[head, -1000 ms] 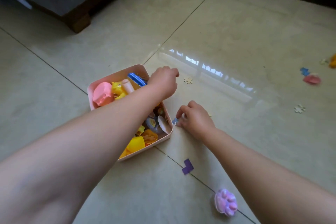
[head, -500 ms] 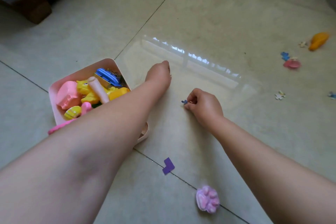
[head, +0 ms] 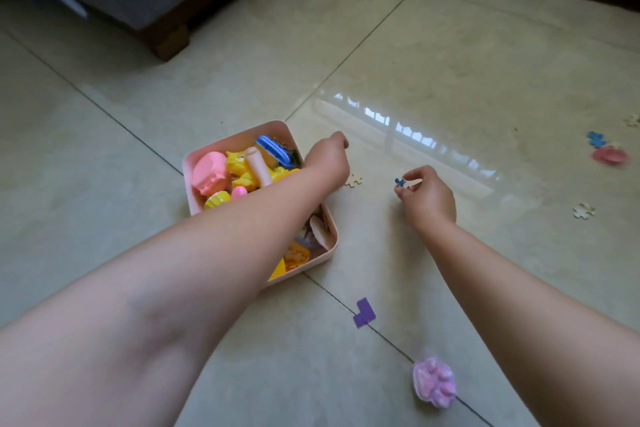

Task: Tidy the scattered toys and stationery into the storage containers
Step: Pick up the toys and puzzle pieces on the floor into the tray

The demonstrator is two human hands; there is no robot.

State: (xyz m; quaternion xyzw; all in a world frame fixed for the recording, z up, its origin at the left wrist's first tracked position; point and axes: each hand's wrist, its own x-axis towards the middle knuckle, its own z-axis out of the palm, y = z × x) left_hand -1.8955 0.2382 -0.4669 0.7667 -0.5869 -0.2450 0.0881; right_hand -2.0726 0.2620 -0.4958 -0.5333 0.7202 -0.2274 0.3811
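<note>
The right hand (head: 427, 198) pinches a blue puzzle piece (head: 400, 182) just right of the pink box (head: 239, 140). The left hand (head: 329, 159) is curled; I cannot tell its content. The tiny piece may slip and fall beside the box.

Left forearm (head: 214, 253) hides pink bin (head: 194, 163) front.

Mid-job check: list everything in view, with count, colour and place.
pink bin: 1, pink, floor left of centre, filled with mixed plastic toys
beige puzzle pieces: 3 seen, one beside left hand, two far right
blue puzzle piece: 1, pinched in right hand
blue piece: 1, far right floor
pink toy: 1, far right
purple L-shaped piece: 1, floor near bin
paw toy: 1, pink-purple, bottom
furniture leg: 1, brown, top left
left hand: closed, beside the bin's far corner
right hand: holding piece
</note>
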